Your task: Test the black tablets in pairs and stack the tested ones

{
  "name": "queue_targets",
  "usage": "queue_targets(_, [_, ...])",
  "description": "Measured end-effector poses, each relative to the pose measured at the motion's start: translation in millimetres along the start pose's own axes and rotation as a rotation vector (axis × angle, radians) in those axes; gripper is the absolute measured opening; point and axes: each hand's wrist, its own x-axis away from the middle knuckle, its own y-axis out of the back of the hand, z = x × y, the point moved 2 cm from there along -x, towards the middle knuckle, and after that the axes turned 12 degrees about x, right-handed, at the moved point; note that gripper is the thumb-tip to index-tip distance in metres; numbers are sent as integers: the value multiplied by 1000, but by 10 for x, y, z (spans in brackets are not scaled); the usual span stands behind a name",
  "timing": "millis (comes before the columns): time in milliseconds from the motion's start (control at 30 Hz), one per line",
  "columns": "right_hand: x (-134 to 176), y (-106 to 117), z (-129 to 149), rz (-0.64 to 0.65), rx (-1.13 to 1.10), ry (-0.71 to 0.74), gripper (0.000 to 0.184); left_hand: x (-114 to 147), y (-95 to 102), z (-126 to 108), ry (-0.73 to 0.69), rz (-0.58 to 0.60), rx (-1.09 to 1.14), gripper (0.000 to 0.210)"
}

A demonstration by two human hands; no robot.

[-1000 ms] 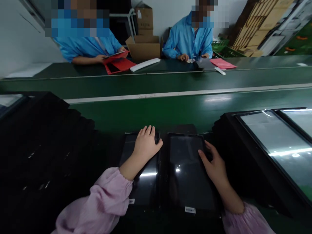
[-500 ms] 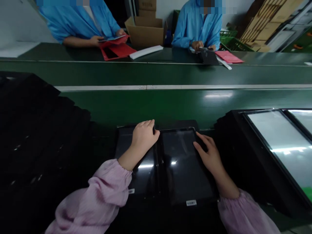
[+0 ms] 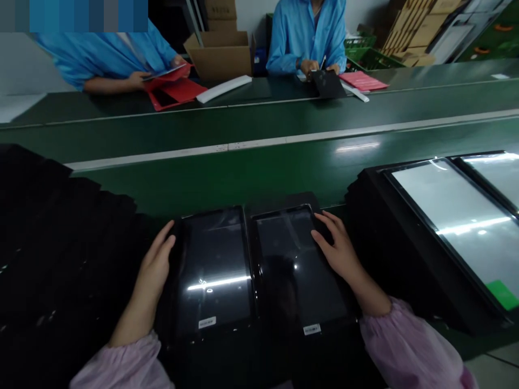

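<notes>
Two dark, glossy tablet-like screens lie side by side in front of me in a black tray [image 3: 279, 202], each with a small white label at its near edge. My left hand [image 3: 154, 267] is at the outer edge of the left screen [image 3: 219, 248], fingers stretched forward and thumb apart. On the other side, my right hand [image 3: 334, 246] rests at the far right corner of the right screen [image 3: 298, 281]. Its thumb lies over the screen's border and its fingers spread along the edge. Neither hand is closed round anything.
A tall stack of black trays [image 3: 60, 243] rises at the left. At the right, another black stack [image 3: 389, 243] carries pale screens [image 3: 454, 200], one with a green sticker [image 3: 503, 294]. Across the green bench [image 3: 227, 178], two people in blue handle red and black covers.
My left hand has moved from between the two screens to the left screen's outer edge, uncovering that screen. My right hand stays at the right screen's corner. The view has tilted.
</notes>
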Motion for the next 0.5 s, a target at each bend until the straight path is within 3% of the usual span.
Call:
queue_targets(100, [-36, -5, 23, 27, -8, -9, 52, 12, -41, 92, 1, 44, 93, 70])
queue_targets(233, [74, 95, 71, 69, -15, 5, 59, 8, -22, 135, -47, 59, 152, 58])
queue_targets(300, [251, 208, 62, 148, -8, 62, 77, -8, 14, 177, -58, 71, 175, 54])
queue_targets(433, [759, 434, -26, 409, 104, 281, 136, -56, 67, 299, -53, 109, 217, 51])
queue_targets(500, [959, 478, -67, 436, 199, 320, 148, -70, 81, 337, -53, 119, 232, 52])
